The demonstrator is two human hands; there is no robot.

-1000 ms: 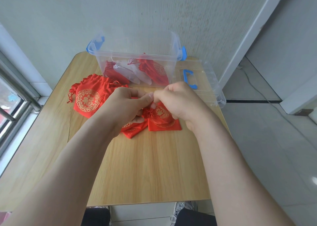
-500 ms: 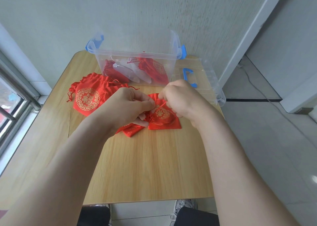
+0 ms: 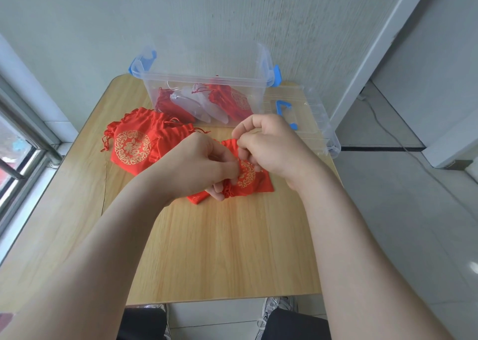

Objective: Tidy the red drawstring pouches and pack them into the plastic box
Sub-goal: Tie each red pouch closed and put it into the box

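A small red drawstring pouch (image 3: 252,182) with a gold emblem lies flat at the table's middle. My left hand (image 3: 199,165) pinches its gathered neck on the left side. My right hand (image 3: 271,143) pinches the pouch's upper edge or cord just above it. Under my left hand another small red pouch (image 3: 197,198) pokes out. A pile of larger red pouches (image 3: 134,143) lies to the left. The clear plastic box (image 3: 207,81) with blue latches stands at the table's far edge and holds red pouches (image 3: 232,102).
The box's clear lid (image 3: 305,117) with a blue handle lies flat to the right of the box, reaching the table's right edge. A wall stands right behind the box. A window frame (image 3: 23,143) runs along the left. The wooden table (image 3: 219,249) ends near my knees.
My hands have shifted a little apart over the pouch; the right hand rose toward the pouch's upper edge while the left stayed at its neck. The pouch lies in the same place.
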